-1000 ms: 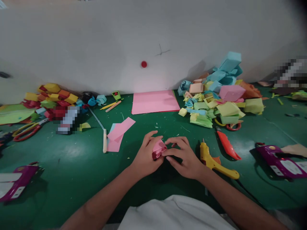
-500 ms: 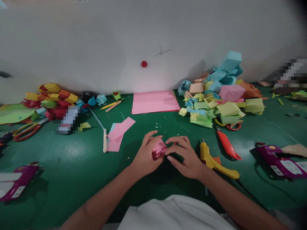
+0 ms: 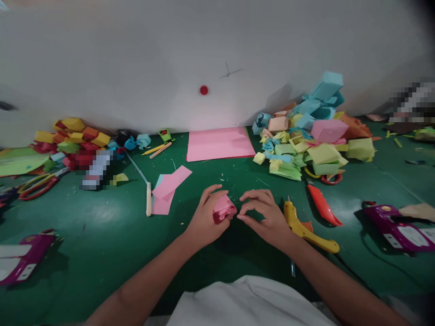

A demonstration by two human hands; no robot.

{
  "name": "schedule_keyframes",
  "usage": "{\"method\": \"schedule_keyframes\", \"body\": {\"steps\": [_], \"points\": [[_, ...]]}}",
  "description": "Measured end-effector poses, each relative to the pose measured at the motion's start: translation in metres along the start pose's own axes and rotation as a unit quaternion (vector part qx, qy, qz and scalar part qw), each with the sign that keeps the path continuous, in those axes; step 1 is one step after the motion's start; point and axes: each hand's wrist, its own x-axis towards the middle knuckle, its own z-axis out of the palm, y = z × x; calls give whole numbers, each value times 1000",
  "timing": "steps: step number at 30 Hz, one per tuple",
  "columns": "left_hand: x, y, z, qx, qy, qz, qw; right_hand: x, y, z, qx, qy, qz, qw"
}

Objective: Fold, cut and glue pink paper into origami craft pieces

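Observation:
My left hand point(image 3: 207, 217) is closed around a small folded pink paper box point(image 3: 224, 208), with darker red-pink showing on its lower side. The fingers hide part of the box. Just to its right, my right hand point(image 3: 263, 217) has its thumb and a fingertip pinched together, close to the box's right end. Whatever may be between those fingertips is too small to make out. Cut pink paper pieces point(image 3: 165, 203) lie to the left, and a yellow glue gun point(image 3: 299, 226) rests beside my right wrist.
Pink paper sheets point(image 3: 219, 144) lie by the wall. Folded paper boxes are heaped at right point(image 3: 328, 131) and at left point(image 3: 73, 136). A red-handled cutter point(image 3: 322, 203), scissors point(image 3: 39, 188), a white-handled tool point(image 3: 148, 199) and purple devices point(image 3: 401, 228) occupy the green table.
My right hand has drawn slightly away to the right from the pink box, and its thumb and fingertip have come together. My left hand keeps its hold, shifted slightly left.

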Motion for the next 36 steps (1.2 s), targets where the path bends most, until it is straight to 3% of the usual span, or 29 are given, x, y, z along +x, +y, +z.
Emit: {"method": "schedule_keyframes", "body": {"steps": [13, 24, 36], "points": [[5, -20, -9, -63, 16, -65, 996, 1, 2, -9, 69, 55, 95, 992], [5, -13, -4, -27, 14, 32, 999, -1, 13, -11, 196, 67, 144, 968], [6, -13, -3, -4, 6, 53, 999, 1, 21, -3, 318, 74, 197, 924]]}}
